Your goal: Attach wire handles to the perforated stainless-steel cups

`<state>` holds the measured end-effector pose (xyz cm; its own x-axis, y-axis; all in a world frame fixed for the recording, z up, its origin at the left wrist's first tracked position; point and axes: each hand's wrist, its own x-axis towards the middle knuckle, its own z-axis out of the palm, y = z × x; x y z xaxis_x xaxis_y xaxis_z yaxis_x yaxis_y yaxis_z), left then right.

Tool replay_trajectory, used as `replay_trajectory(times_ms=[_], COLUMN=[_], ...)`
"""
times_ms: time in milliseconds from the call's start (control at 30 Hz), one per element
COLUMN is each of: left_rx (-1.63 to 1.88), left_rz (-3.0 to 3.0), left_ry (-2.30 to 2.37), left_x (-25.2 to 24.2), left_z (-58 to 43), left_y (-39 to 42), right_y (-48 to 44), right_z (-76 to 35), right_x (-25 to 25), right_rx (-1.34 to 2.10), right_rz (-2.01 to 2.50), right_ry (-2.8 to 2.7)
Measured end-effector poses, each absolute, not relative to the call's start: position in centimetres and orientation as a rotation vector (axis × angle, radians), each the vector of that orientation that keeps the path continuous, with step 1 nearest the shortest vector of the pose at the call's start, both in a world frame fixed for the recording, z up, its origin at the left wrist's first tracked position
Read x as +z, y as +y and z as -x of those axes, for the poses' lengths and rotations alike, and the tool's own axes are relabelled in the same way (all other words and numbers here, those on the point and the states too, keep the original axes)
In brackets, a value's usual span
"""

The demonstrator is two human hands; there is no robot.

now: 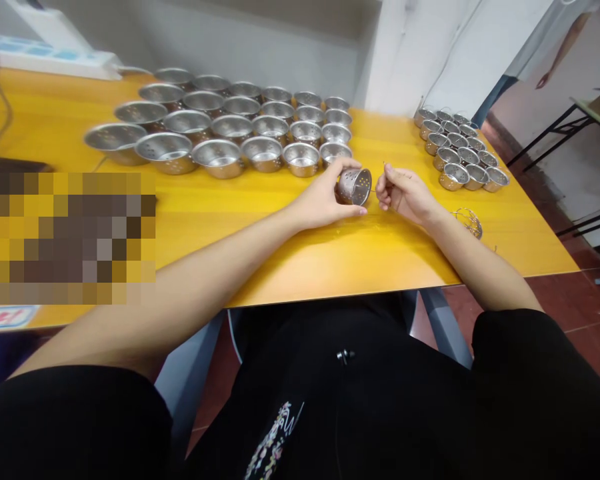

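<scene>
My left hand [323, 200] grips a small perforated metal cup [349, 187] from its left side, thumb below and fingers above. The cup lies tipped over, its mouth facing right. Just right of that mouth, my right hand [407, 195] is closed in a pinch on a thin wire [373, 191]; its full shape is too fine to make out. Under my right forearm, a loose heap of bent wires [469, 220] lies on the yellow table [300, 267].
Rows of perforated metal cups [217, 157] stand upright behind my left hand. A second group of cups [454, 175], some with wire loops, stands at the right. A power strip [80, 65] sits at the back left. Another person's arm [570, 40] shows at upper right.
</scene>
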<state>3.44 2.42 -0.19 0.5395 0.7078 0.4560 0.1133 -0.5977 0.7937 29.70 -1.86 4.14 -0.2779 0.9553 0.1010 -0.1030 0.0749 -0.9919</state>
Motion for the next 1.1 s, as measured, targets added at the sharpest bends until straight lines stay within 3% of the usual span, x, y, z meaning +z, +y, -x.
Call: replay_trajectory(times_ms=[1100], left_rx=[0.972], left_rz=[-2.167], left_ry=[0.626], left_x=[0.4], left_z=[-3.4], left_y=[2.5], right_y=[-2.7], right_z=[-29.2], right_x=[4.3], right_rx=[1.4], right_rz=[0.89], right_ry=[-1.615])
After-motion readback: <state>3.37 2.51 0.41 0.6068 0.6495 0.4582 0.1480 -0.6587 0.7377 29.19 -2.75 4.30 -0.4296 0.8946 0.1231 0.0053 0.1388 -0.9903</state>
